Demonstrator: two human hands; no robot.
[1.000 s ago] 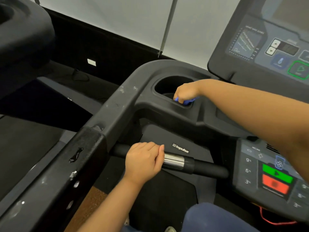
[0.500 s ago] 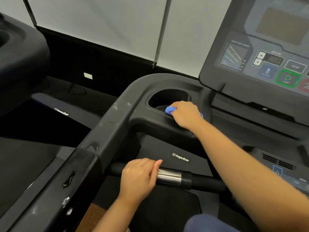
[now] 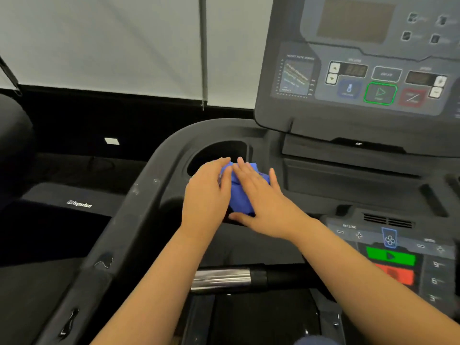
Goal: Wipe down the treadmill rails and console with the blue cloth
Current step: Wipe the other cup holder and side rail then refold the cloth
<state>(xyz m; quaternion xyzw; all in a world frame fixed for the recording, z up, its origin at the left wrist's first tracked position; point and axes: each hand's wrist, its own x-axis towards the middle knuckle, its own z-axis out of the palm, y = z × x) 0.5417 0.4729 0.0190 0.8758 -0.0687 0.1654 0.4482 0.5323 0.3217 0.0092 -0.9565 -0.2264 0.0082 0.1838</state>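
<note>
Here, at the middle of the frame, both hands are meeting over the blue cloth, which is lying bunched on the dark plastic ledge just below the round cup holder of the treadmill. The left hand is pressing against the cloth's left side with its fingers held together and only lightly curled, the fingertips reaching toward the cup holder's rim. The right hand is lying flat across the cloth's right side with its fingers spread and its thumb pointing left beneath the fabric; it is resting on the cloth rather than closing around it. Blue folds are showing between the two hands and past the right hand's fingers.

The console is rising in the upper right of the frame, its green-outlined start button sitting beside a red one. The curved left rail is sweeping from the cup holder down toward the lower left, scuffed with pale marks. A crossbar with a chrome grip sensor is running across the lower centre beneath the forearms. In the lower right, a second control panel is showing green and red buttons.
</note>
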